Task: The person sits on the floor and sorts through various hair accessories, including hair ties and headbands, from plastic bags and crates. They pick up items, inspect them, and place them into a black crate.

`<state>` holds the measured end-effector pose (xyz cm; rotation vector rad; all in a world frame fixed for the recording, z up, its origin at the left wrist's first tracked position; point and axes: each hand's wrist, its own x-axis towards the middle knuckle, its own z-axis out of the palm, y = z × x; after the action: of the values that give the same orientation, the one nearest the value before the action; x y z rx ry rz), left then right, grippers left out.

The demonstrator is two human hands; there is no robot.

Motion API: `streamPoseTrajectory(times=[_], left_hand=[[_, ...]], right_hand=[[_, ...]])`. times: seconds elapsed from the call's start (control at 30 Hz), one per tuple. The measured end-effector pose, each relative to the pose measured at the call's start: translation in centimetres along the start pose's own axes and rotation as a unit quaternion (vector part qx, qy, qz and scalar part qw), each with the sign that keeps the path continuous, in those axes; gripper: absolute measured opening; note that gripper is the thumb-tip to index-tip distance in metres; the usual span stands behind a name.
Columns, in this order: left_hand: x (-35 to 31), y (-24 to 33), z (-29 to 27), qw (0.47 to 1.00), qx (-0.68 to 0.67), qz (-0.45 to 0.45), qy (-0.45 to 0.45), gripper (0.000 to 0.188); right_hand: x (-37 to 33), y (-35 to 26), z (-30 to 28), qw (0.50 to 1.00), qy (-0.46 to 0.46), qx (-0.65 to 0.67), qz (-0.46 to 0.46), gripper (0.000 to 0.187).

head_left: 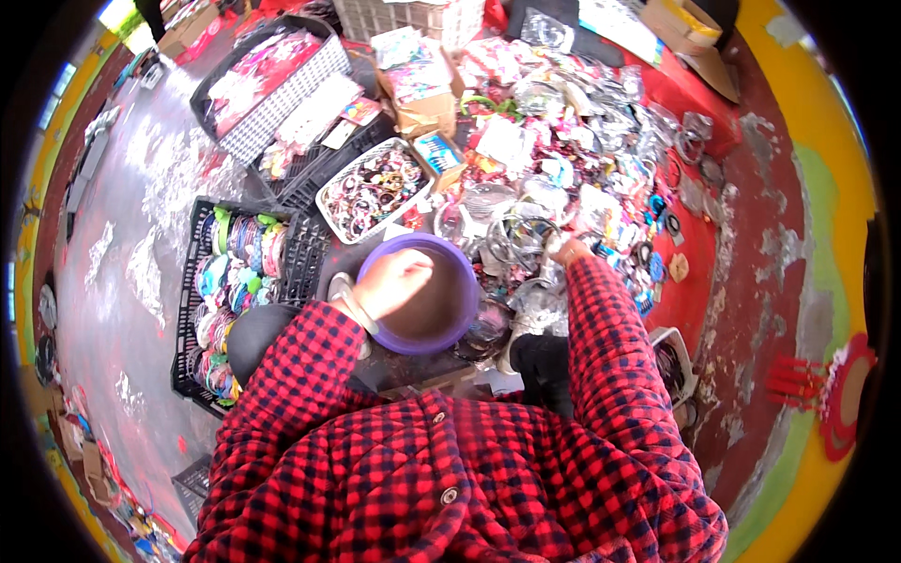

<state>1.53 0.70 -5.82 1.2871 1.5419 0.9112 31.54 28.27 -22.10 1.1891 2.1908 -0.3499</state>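
Note:
My left hand [402,278] is over a round purple basin [466,300] between my legs, its fingers curled closed. Whatever it may hold is hidden. The basin's inside looks brownish, with no separate pieces that I can make out. My right hand [569,250] reaches into a big heap of small goods [563,178], beside dark thin hoops like headbands [516,236] in clear wrapping. Its fingers are mostly hidden there. A white band circles my left wrist.
A white basket [327,205] of hair bands stands beyond the basin. Left of me is a black crate [184,342] packed with colourful bands. Further off are a patterned grey basket [282,101] and a cardboard box [427,117]. A pale container [692,368] sits by my right elbow.

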Motion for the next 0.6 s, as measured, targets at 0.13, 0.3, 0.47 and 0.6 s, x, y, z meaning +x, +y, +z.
streamPoseTrajectory(times=[0.13, 0.3, 0.47, 0.6], left_hand=[[-0.2, 0.8, 0.7, 0.999, 0.032, 0.014, -0.001, 0.019], [0.5, 1.2, 1.2, 0.997, 0.068, 0.040, -0.004, 0.017], [0.1, 1.0, 1.5, 0.994, 0.085, 0.068, 0.026, 0.015], [0.2, 0.6, 1.3, 0.990, 0.114, 0.076, 0.043, 0.015]], right_hand=[[4.3, 2.8, 7.7, 0.996, -0.002, 0.044, 0.080, 0.037], [6.9, 5.7, 10.6, 0.962, -0.092, -0.252, -0.050, 0.030], [2.8, 3.7, 2.2, 0.922, 0.033, -0.373, -0.095, 0.047], [-0.2, 1.5, -5.9, 0.960, 0.000, -0.279, -0.026, 0.038]])
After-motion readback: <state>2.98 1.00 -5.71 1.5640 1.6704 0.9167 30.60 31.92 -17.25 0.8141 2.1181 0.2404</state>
